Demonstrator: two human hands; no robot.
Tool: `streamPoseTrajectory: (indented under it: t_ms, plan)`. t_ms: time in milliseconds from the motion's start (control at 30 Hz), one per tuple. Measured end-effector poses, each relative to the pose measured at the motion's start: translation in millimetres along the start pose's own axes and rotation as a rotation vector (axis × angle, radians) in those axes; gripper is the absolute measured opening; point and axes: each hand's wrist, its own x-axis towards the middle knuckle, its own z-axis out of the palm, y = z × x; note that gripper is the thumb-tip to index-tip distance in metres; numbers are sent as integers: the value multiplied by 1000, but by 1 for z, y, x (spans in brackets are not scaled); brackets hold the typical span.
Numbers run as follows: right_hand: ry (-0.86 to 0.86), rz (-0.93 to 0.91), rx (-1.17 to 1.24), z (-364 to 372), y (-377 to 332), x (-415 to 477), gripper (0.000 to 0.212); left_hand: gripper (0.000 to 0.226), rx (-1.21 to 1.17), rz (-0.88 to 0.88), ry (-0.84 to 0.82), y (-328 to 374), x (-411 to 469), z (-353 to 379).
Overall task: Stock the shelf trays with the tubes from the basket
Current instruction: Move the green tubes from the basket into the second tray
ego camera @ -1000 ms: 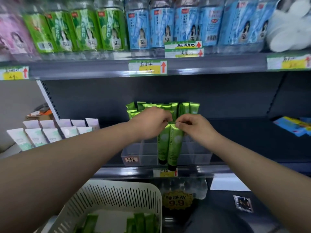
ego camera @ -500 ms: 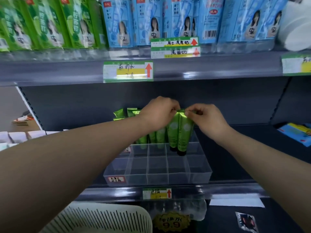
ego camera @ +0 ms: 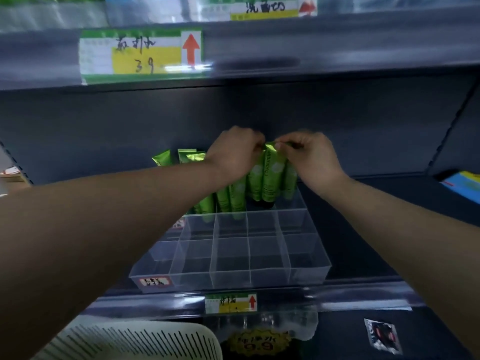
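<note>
A clear divided tray (ego camera: 306,276) sits on the dark shelf; its front compartments hold nothing and green tubes (ego camera: 223,196) stand upright in its back rows. My left hand (ego camera: 233,152) and my right hand (ego camera: 311,154) both pinch the crimped tops of green tubes (ego camera: 270,175) that hang upright over the tray's back right compartments, caps down near the tray. Which tube each hand holds is partly hidden by the fingers. The rim of the white slotted basket (ego camera: 145,339) shows at the bottom left; its contents are out of view.
The upper shelf edge (ego camera: 337,42) with a price label (ego camera: 140,53) runs close above my hands. A blue packet (ego camera: 465,185) lies on the shelf at the far right. A yellow 9.9 sticker (ego camera: 257,344) and a small packet (ego camera: 381,336) sit below the shelf lip.
My hands carried the green tubes up from the tray's front and back over its rear compartments. The view moved closer and tilted down, and the basket's inside left the frame.
</note>
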Motion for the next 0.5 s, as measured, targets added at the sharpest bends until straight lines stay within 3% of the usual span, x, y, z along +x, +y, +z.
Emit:
streamPoseTrajectory:
  t_ms: [500]
  plan:
    - [-99,58,-73,36,41,-6,18,29,-9,-3,-71,-15,-2,36]
